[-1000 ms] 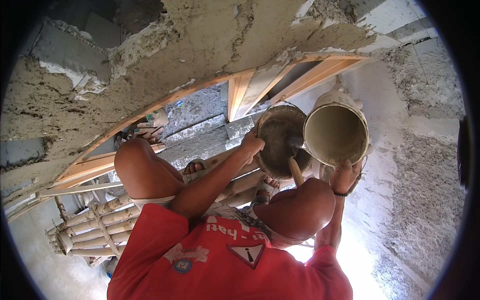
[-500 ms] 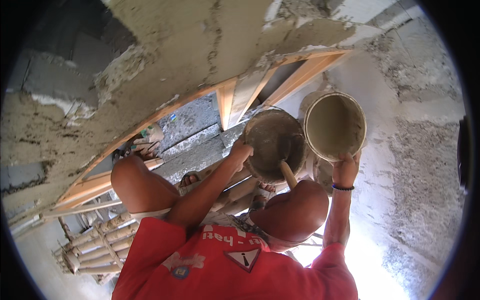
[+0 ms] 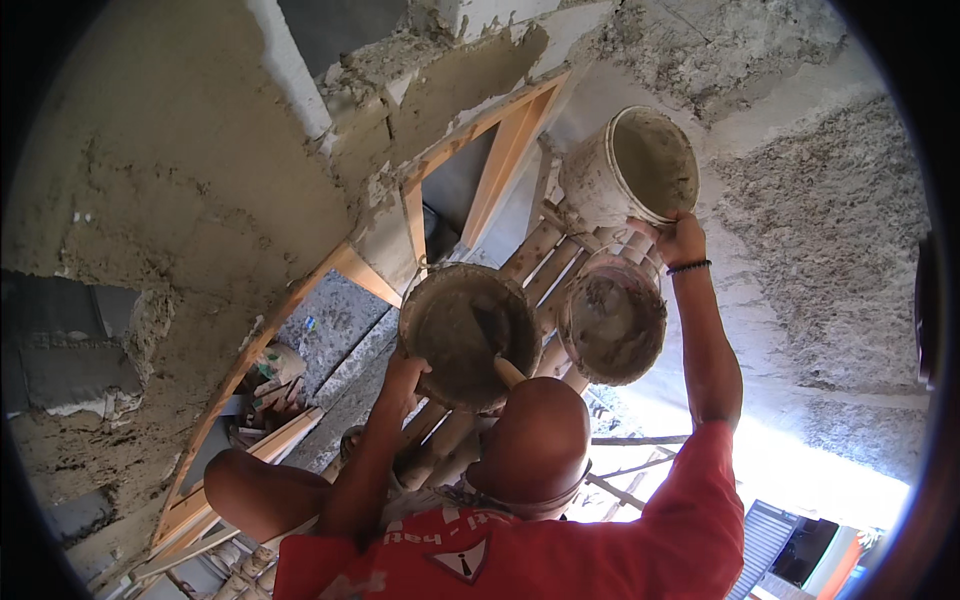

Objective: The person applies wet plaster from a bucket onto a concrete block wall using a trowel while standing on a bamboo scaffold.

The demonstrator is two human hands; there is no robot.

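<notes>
Below a rough plastered wall [image 3: 180, 200] and wooden door frame [image 3: 500, 170], a co-worker in a red shirt [image 3: 600, 540] lifts 3 vessels. One hand [image 3: 400, 378] grips the mortar pan [image 3: 455, 330]. The other hand [image 3: 682, 240] clasps the white bucket [image 3: 600, 180]; a grey bucket [image 3: 610, 325] hangs beneath it. The wearer's own hands are out of view.

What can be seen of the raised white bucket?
The white bucket is round and looks like plastic, its outside smeared with grey mortar. It is tilted with its open mouth facing the camera, and the inside is coated grey. It is held high near the rough wall, with the right hand gripping its lower rim.
</notes>
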